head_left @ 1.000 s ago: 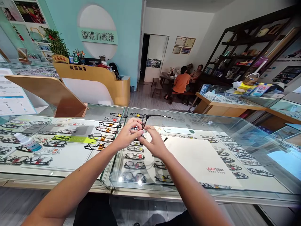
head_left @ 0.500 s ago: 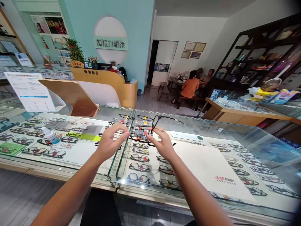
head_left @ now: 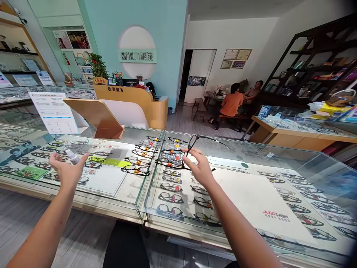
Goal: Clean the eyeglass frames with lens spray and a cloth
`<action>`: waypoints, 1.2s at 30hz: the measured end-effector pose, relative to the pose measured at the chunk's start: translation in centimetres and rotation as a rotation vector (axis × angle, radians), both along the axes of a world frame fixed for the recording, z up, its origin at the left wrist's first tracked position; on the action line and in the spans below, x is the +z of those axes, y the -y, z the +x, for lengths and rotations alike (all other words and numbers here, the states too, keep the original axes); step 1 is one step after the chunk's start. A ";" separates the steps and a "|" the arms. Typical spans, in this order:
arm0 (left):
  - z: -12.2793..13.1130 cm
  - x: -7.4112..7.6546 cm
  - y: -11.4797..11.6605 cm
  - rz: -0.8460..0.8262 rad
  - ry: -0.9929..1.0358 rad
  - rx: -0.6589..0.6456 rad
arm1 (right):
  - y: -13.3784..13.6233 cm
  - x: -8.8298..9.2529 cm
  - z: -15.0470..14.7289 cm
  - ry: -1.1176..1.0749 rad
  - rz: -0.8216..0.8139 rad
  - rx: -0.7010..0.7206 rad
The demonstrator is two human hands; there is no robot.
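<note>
My right hand is closed on a pair of black-framed eyeglasses, held up over the glass display case. One lens stands upright above the fingers, and a temple arm stretches to the right. My left hand is open, thumb and fingers apart, on the far side of the case's joint. Between thumb and fingers stands a small white-capped spray bottle on the glass top; its lower part is hidden by the hand, and I cannot tell whether they touch.
Rows of eyeglass frames lie inside the glass cases. A wooden stand and a printed sign stand on the left case. Beyond are a yellow counter and two people seated at a table, one in an orange top.
My left hand has moved left, away from the eyeglasses, to the spray bottle, and its fingers have spread. The right hand still holds the eyeglasses up. The view has turned slightly left.
</note>
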State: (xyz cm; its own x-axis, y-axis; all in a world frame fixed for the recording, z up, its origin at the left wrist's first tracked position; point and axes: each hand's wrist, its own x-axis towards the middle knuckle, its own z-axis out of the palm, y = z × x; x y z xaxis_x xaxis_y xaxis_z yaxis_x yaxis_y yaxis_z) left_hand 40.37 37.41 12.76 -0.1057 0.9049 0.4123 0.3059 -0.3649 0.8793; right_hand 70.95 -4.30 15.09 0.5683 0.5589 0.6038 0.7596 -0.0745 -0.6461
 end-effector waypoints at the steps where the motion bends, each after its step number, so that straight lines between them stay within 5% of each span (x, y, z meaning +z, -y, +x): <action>1: 0.0 -0.2 -0.2 -0.063 -0.028 -0.024 | 0.0 0.0 0.0 0.004 0.000 0.000; 5: 0.0 0.0 -0.3 -0.207 -0.130 -0.097 | 0.0 0.0 0.2 0.020 0.010 -0.012; 9: 1.6 1.9 1.8 -0.177 -0.054 -0.248 | 0.1 0.1 0.4 0.008 0.008 -0.018; 14: 9.3 6.2 10.6 -0.112 0.080 -0.808 | 0.2 0.5 0.6 -0.020 0.032 -0.002; 18: 17.7 9.0 19.0 -0.412 0.124 -1.570 | 0.3 1.0 0.6 -0.091 0.067 -0.001; 21: 21.9 9.3 22.2 -0.577 0.129 -1.777 | 0.4 1.3 0.6 -0.168 0.108 0.043; 24: 23.5 8.3 22.8 -0.676 0.138 -1.892 | 0.4 1.6 0.4 -0.241 0.127 0.093; 27: 23.6 6.8 22.5 -0.674 0.118 -1.889 | 0.4 1.7 -0.1 -0.320 0.127 0.177; 33: 23.9 4.1 22.5 -0.040 0.016 -1.295 | -0.1 1.5 -1.6 -0.456 0.070 0.341; 36: 24.0 3.7 22.4 0.031 -0.047 -1.234 | -0.4 1.3 -2.1 -0.475 0.036 0.392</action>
